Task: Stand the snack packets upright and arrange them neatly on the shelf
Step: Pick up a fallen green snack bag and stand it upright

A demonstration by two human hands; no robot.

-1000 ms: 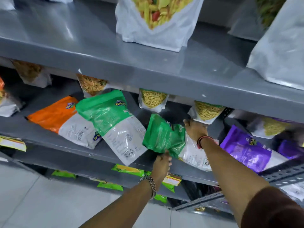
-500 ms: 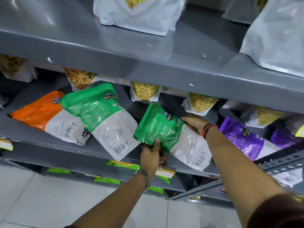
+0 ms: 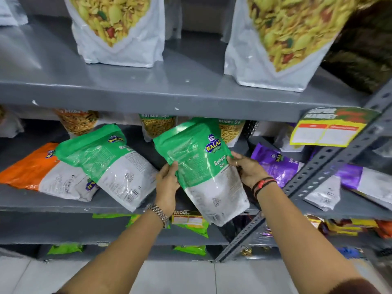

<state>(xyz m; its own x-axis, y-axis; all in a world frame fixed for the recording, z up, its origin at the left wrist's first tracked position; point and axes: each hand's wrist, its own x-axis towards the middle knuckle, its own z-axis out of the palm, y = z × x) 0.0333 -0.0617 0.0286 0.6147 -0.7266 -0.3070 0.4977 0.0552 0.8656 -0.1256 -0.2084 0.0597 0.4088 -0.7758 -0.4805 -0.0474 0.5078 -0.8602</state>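
A green and white snack packet [image 3: 199, 164] is held tilted above the front of the middle grey shelf [image 3: 42, 203], back side facing me. My left hand [image 3: 167, 183] grips its left edge and my right hand [image 3: 247, 168] grips its right edge. A second green packet [image 3: 106, 164] lies flat to the left, overlapping an orange packet [image 3: 31, 168]. Purple packets [image 3: 277, 164] lie flat to the right. Behind them several packets stand upright at the back of the shelf [image 3: 154, 126].
The upper shelf [image 3: 148, 90] carries two large white mixture bags [image 3: 118, 28], [image 3: 282, 39]. A slotted metal upright [image 3: 314, 172] crosses diagonally at the right, with a yellow price tag [image 3: 326, 132] hanging from the upper shelf. Lower shelves hold green packets [image 3: 191, 225].
The green packet has been lifted off the shelf and turned more upright between both hands. The view has risen and moved closer to the shelves.
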